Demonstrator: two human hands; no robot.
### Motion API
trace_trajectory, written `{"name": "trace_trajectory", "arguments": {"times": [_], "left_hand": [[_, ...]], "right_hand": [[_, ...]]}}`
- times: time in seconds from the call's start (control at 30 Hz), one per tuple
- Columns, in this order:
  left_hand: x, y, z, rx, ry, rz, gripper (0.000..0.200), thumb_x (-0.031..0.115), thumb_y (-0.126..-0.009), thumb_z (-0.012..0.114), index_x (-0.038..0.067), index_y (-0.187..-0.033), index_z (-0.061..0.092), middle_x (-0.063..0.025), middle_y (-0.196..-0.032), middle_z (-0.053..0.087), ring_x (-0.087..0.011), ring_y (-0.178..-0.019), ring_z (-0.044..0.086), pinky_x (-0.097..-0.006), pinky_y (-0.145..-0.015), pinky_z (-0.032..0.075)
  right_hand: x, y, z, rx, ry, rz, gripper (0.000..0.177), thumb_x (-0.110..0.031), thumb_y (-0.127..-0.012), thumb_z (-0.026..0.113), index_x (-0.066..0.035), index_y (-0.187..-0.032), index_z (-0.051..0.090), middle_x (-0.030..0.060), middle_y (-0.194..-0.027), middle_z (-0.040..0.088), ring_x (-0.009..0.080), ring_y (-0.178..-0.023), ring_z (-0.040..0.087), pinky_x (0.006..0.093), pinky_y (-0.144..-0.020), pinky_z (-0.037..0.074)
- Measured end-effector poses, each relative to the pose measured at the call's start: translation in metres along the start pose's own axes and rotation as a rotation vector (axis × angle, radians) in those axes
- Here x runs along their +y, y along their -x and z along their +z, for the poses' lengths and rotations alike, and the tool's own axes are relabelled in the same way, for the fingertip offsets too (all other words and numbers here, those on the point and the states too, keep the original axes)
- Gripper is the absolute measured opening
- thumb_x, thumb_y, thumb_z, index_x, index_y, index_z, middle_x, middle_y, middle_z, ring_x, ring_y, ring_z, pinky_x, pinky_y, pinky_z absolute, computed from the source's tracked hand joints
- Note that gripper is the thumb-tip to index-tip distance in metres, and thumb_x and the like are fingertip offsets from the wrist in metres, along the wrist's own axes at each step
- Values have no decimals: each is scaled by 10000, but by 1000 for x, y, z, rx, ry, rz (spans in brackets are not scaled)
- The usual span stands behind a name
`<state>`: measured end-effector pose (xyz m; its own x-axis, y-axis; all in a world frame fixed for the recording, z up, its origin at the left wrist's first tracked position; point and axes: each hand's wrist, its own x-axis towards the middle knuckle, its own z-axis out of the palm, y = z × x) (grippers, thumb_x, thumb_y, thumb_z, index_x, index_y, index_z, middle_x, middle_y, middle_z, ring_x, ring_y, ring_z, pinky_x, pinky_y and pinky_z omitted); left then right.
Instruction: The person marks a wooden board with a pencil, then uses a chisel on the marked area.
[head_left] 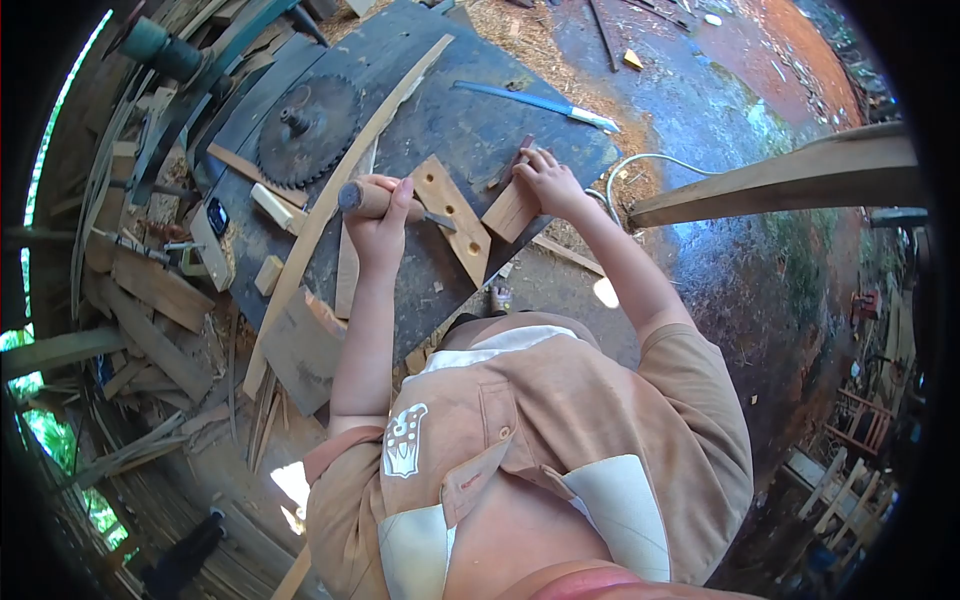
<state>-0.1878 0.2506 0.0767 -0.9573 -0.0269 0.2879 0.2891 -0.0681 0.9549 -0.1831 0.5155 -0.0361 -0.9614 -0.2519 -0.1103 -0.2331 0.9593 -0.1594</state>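
My left hand (pixel 378 225) is closed around the wooden handle of a chisel (pixel 368 200), its thumb up along the handle. The short metal blade points right and overlaps a flat wooden piece (pixel 432 190) with several round holes, which lies slanted on the dark worktable (pixel 410 140). My right hand (pixel 550 183) grips a wooden block (pixel 510 212) near the table's front edge, its fingers curled over the top. A thin dark reddish strip (pixel 516 160) stands by those fingers.
A circular saw blade (pixel 310 130) lies at the table's left, beside a long curved wooden strip (pixel 330 200). A long blue tool (pixel 530 100) is at the back. Wood offcuts (pixel 165 285) pile up on the left; a thick beam (pixel 780 180) juts in from the right.
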Motion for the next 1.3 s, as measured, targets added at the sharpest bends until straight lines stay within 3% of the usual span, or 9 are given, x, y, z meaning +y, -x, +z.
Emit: {"name": "trace_trajectory", "arguments": {"times": [0.47, 1.07, 1.23, 1.27, 1.3], "left_hand": [[4, 1, 23, -83, -84, 60, 170, 122, -760, 672, 54, -764, 516, -13, -737, 549, -80, -647, 502, -222, -604, 418], [-4, 2, 28, -132, -144, 112, 194, 139, -752, 684, 46, -718, 517, -3, -671, 529, -77, -594, 476, -222, -554, 405], [-4, 1, 28, -137, -126, 126, 196, 134, -746, 689, 45, -711, 517, -9, -674, 533, -82, -596, 485, -224, -557, 407], [-2, 1, 27, -141, -118, 128, 197, 133, -744, 690, 44, -709, 518, -11, -676, 535, -85, -598, 489, -226, -559, 408], [-3, 0, 26, -143, -118, 131, 197, 133, -744, 690, 44, -709, 518, -11, -676, 535, -85, -598, 489, -226, -559, 408]], "right_hand": [[-5, 4, -3, -1, 23, 35, 685, -82, -575, 715, -199, -1182, 418, 78, -1346, 291, 304, -1238, 311, 439, -836, 437], [-9, 2, 0, -17, 35, 91, 646, -86, -635, 682, -221, -1200, 400, 73, -1367, 271, 299, -1267, 270, 474, -855, 411], [-11, 8, -20, -42, 245, -35, 679, -169, -568, 730, -126, -1177, 433, 81, -1380, 254, 278, -1296, 220, 512, -914, 357], [-10, 11, -22, 14, 251, -78, 690, -201, -533, 742, -82, -1146, 450, 79, -1320, 344, 254, -1263, 286, 522, -941, 329], [-9, 12, -28, 17, 251, -77, 690, -201, -533, 742, -82, -1146, 450, 79, -1320, 344, 254, -1263, 286, 522, -941, 329]]}}
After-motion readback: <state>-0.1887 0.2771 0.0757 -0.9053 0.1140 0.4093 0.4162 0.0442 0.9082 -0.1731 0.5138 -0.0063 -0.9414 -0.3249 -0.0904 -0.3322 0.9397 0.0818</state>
